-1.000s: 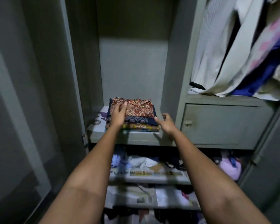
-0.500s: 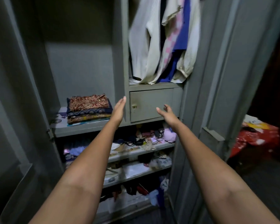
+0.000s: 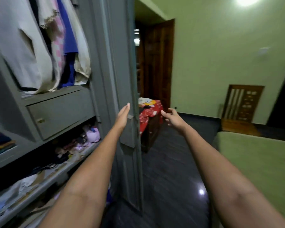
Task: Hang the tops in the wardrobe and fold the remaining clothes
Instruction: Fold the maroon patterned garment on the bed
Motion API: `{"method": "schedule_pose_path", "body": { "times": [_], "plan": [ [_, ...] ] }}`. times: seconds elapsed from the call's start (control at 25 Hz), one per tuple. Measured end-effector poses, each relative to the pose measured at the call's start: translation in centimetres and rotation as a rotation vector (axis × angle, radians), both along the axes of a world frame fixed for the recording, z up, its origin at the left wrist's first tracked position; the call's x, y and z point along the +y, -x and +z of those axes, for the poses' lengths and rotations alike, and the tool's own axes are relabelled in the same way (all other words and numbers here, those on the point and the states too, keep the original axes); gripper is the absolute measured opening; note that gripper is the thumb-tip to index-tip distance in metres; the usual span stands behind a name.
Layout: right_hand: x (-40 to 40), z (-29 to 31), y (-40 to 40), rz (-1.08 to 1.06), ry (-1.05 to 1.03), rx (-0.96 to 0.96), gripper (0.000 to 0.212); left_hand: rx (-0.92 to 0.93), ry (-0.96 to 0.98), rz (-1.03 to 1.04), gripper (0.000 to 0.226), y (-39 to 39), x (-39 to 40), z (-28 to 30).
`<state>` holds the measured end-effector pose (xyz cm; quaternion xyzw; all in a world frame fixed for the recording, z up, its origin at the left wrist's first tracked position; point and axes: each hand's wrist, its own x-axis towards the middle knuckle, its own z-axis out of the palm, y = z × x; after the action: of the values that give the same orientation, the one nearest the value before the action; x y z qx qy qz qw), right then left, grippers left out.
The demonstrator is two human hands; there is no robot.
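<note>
Loose clothes (image 3: 149, 104) heaped on the red-covered tabletop (image 3: 150, 112) past the wardrobe door (image 3: 122, 79): soft, light, best gathered by collar or shoulders; left hand (image 3: 123, 115) flat-fingered, right hand (image 3: 173, 118) loosely curled, both holding nothing.

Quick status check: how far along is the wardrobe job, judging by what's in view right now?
Done: tops hang in the wardrobe, and a folded stack lies on its shelf. In hand: nothing; the left hand and right hand are empty and open. Left: possibly the clothes heaped on the red-covered stand beyond the door.
</note>
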<state>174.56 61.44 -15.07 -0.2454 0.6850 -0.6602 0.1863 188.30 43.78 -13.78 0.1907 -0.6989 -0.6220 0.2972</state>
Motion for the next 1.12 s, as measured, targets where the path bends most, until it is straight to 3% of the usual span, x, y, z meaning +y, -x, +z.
{"method": "schedule_pose_path", "body": {
  "times": [0.24, 0.44, 0.72, 1.0, 1.12],
  "plan": [
    [14.2, -1.2, 3.2, -0.273, -0.131, 0.023, 0.076, 0.040, -0.017, -0.285, 0.055, 7.1, 10.6, 0.3],
    [19.4, -0.1, 7.2, -0.366, -0.155, 0.055, 0.074, -0.002, 0.067, -0.367, 0.065, 13.1, 14.0, 0.0],
    [20.4, -3.1, 19.3, -0.409, -0.198, 0.027, 0.073, -0.044, 0.080, -0.399, 0.066, 25.5, 13.4, -1.4],
    [17.5, 2.2, 35.8, -0.384, -0.199, 0.116, 0.071, 0.032, 0.042, -0.335, 0.063, 42.2, 11.5, 1.7],
    [16.2, 1.7, 42.0, -0.362, -0.204, 0.124, 0.070, -0.004, 0.041, -0.325, 0.063, 49.1, 10.2, 0.6]
  ]
}}
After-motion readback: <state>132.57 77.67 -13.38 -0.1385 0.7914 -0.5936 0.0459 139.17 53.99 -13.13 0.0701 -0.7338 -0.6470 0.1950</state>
